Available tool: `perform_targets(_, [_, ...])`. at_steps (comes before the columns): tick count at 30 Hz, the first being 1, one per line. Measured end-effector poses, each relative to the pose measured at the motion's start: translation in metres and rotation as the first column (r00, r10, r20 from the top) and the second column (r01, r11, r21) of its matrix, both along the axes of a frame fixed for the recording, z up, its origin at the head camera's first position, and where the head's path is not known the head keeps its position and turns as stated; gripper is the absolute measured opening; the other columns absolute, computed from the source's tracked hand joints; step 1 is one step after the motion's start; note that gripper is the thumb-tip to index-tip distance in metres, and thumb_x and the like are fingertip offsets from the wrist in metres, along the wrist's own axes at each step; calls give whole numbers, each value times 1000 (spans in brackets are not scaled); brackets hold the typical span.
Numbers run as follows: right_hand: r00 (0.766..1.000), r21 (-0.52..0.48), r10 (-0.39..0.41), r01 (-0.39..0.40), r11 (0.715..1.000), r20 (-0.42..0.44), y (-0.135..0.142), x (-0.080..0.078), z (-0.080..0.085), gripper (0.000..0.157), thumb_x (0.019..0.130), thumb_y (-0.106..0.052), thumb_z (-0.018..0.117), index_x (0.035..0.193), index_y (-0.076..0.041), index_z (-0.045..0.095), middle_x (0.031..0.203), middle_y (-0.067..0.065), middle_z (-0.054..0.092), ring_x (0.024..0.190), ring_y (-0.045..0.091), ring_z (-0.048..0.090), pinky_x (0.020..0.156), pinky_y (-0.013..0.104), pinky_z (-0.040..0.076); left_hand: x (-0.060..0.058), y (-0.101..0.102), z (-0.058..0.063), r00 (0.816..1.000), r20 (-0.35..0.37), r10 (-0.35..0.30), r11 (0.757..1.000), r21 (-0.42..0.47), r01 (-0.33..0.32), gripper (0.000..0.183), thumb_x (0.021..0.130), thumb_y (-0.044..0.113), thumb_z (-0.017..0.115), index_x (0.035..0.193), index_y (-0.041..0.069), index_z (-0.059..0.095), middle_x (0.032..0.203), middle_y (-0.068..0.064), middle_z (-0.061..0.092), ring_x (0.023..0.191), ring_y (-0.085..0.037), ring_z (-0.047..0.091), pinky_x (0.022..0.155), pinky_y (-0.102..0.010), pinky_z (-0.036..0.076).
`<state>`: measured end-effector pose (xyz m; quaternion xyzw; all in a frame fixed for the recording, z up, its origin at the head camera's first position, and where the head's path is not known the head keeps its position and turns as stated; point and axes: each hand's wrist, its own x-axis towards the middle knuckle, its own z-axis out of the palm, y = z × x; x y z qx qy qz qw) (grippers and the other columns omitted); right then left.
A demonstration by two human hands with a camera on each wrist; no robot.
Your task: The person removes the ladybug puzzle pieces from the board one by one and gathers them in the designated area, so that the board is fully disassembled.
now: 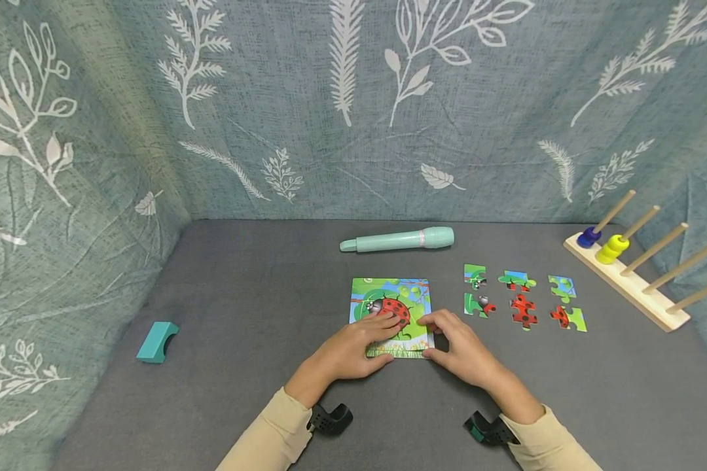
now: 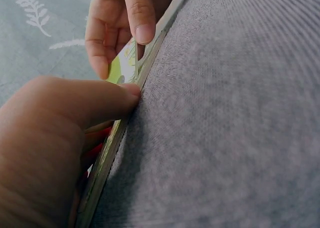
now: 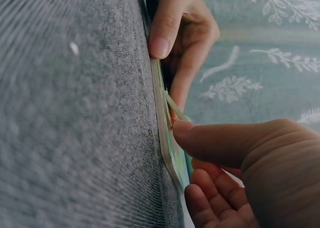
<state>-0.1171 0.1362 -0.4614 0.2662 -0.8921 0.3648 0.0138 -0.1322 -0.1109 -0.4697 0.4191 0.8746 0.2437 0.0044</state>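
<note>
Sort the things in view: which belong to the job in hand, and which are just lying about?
Part of the job:
ladybug picture board, beneath the left fingers, its raised edge at the right fingers
six loose puzzle pieces, probably, since red spotted parts match

Apparently lying about:
teal arched block
pale green stick
wooden peg stand with blue rings and yellow rings

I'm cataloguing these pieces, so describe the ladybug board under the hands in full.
The ladybug board is thin and squarish, apparently card or thin wood. Its picture shows a red, black-spotted ladybug on green and blue, with grass along the near edge. It lies on the gray tabletop, with a thin upper layer tilted up at its near right corner. The left hand rests across it, thumb at the near edge; the right hand pinches the raised layer. The hands hide part of it.
</note>
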Motion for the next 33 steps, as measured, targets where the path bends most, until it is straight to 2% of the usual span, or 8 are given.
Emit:
perform_targets(6, [998, -46, -37, 39, 998, 49, 4, -2, 5, 47, 75, -4, 78, 118, -5, 59, 109, 6, 59, 96, 21, 60, 85, 35, 54, 1, 2, 0, 1000, -11, -13, 1000, 21, 13, 52, 91, 30, 64, 137, 10, 52, 143, -6, 49, 135, -18, 43, 118, -34, 30])
perform_targets(11, [990, -67, -84, 92, 994, 110, 20, -6, 13, 46, 77, -3, 76, 120, -6, 59, 111, 7, 60, 99, 23, 59, 87, 37, 54, 2, 2, -1, 1000, -4, -7, 1000, 20, 7, 53, 91, 31, 63, 138, 11, 51, 143, -5, 49, 135, -18, 42, 118, -33, 28])
perform_targets(14, [988, -62, -114, 120, 991, 104, 36, -7, 15, 45, 77, -1, 75, 120, -5, 59, 112, 7, 60, 99, 25, 59, 87, 38, 53, 2, 1, -2, 1000, -10, -5, 1000, 13, 5, 53, 90, 30, 64, 138, 11, 51, 143, -5, 49, 136, -18, 41, 119, -33, 27])
perform_targets(18, [983, -42, -165, 168, 985, 80, 62, -3, 16, 46, 76, 0, 76, 120, -4, 60, 109, 8, 61, 97, 24, 60, 85, 33, 54, 1, 0, -3, 1000, -23, 0, 1000, 6, 0, 53, 90, 29, 64, 138, 11, 51, 144, -5, 48, 136, -18, 41, 119, -32, 27])
perform_targets(21, [976, -41, -204, 208, 977, 81, 84, 3, 17, 46, 77, -1, 75, 120, -2, 59, 111, 10, 61, 96, 11, 58, 85, 21, 52, 0, -2, -2, 1000, -25, 0, 1000, 6, 0, 53, 90, 29, 65, 137, 10, 52, 144, -5, 48, 136, -18, 41, 119, -33, 27])
perform_targets(26, [957, -49, -259, 267, 962, 129, 125, 17, 19, 46, 80, -1, 73, 123, 2, 56, 116, 17, 57, 95, -14, 45, 81, 3, 44, -1, -1, -1, 1000, -27, -10, 1000, 5, 11, 53, 90, 29, 64, 138, 11, 51, 143, -5, 49, 136, -18, 41, 118, -33, 27])
perform_targets(30, [936, -29, -313, 321, 947, 164, 157, 28, 16, 48, 81, -2, 72, 125, 5, 53, 117, 7, 55, 94, -19, 42, 77, 0, 43, 0, -1, -2, 1000, -26, -11, 1000, 4, 11, 53, 90, 30, 64, 138, 11, 51, 143, -4, 49, 136, -18, 41, 118, -33, 28])
perform_targets(33, [909, 15, -368, 373, 928, 194, 179, 33, 13, 50, 83, -6, 72, 127, 6, 51, 116, -5, 52, 92, -21, 41, 75, 0, 43, 0, -1, -3, 1000, -28, -12, 1000, 6, 12, 53, 90, 29, 64, 138, 11, 51, 143, -4, 49, 136, -18, 42, 118, -33, 28])
